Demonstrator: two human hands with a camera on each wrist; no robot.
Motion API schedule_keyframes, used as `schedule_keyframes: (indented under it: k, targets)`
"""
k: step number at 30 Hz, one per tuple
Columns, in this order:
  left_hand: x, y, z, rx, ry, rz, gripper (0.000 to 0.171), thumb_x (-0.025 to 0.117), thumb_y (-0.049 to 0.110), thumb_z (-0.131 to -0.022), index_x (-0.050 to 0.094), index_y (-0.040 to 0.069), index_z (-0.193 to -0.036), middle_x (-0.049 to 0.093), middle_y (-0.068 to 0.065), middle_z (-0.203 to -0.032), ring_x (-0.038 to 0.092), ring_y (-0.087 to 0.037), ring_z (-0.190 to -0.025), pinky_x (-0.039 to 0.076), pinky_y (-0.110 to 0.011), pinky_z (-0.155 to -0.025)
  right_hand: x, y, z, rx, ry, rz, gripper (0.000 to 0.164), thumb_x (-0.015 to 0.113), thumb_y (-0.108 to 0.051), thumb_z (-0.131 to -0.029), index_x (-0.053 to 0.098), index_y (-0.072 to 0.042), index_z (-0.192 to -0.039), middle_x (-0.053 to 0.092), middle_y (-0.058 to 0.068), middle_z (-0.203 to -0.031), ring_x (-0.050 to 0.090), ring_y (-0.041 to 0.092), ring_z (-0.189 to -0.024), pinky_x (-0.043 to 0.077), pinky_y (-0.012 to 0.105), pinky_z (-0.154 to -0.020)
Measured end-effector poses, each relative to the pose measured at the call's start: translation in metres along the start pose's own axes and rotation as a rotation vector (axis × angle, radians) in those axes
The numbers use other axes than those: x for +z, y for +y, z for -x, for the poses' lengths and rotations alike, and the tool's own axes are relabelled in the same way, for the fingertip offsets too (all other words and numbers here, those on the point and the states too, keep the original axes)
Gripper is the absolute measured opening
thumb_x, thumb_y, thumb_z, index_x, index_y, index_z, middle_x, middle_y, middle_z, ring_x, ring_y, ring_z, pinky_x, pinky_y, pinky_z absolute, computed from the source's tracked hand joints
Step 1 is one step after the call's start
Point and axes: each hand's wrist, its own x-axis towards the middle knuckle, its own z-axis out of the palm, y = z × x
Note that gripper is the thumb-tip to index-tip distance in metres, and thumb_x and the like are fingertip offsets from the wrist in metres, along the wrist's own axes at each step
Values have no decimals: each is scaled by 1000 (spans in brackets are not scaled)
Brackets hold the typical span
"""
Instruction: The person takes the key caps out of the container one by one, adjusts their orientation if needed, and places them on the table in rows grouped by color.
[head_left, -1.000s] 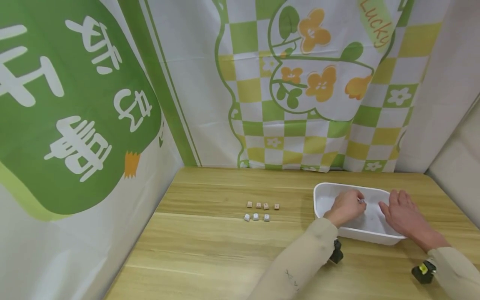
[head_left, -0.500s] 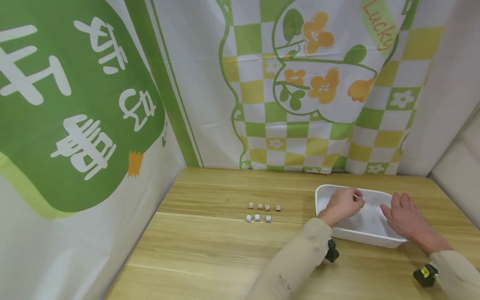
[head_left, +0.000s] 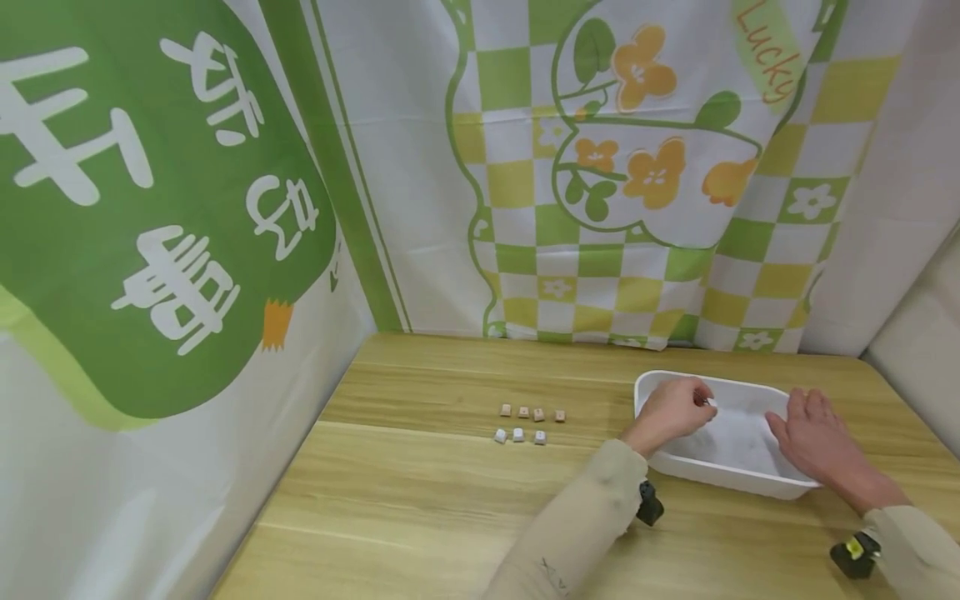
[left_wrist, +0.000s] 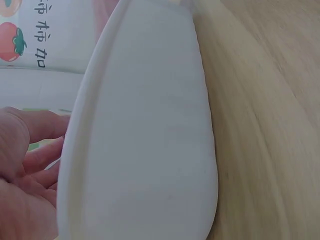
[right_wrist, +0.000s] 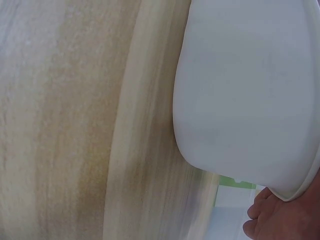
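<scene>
In the head view my left hand (head_left: 671,410) is over the left part of a white plastic tub (head_left: 735,479), pinching a small white keycap (head_left: 712,403) between thumb and fingers. The tub's wall (left_wrist: 145,125) hides part of this hand in the left wrist view. My right hand (head_left: 817,437) rests on the tub's right end with its fingers fairly straight. To the left on the table lie two short rows of keycaps: several pinkish-beige ones (head_left: 523,412) behind, and three white ones (head_left: 518,435) in front.
The wooden table (head_left: 405,500) carries the tub at its right side. A patterned curtain (head_left: 592,275) hangs along the back edge, and a green and white cloth (head_left: 300,275) covers the left side.
My left hand has risen from inside the tub and shifted left, with the white keycap in its fingers. The right hand stays at the tub's right end. The head view has shifted slightly.
</scene>
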Motion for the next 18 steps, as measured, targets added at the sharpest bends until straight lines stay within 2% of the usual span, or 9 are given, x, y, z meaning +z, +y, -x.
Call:
schedule_keyframes:
  k: [5, 10, 18]
  targets:
    - [-9, -5, 5, 0, -2, 16, 15, 67, 26, -89, 68, 25, -104, 65, 17, -89, 52, 7, -74, 36, -8, -62, -1, -1, 1, 8, -27, -18, 77, 25, -39, -106, 7, 29, -140, 5, 55, -141, 7, 68, -133, 13, 74, -108]
    - [-19, -11, 8, 34, 10, 24, 16, 68, 24, -88, 67, 23, -105, 67, 15, -91, 54, 8, -76, 35, -6, -63, -1, 0, 1, 8, -29, -19, 76, 25, -38, -107, 7, 29, -140, 5, 55, -141, 7, 68, -133, 12, 73, -109]
    - [-40, -21, 16, 52, 14, 138, 17, 67, 20, -89, 67, 18, -106, 66, 11, -90, 55, 5, -77, 40, -7, -65, -1, 0, 0, -13, -9, -20, 74, 25, -36, -107, 9, 29, -138, 10, 55, -139, 12, 68, -131, 11, 72, -110]
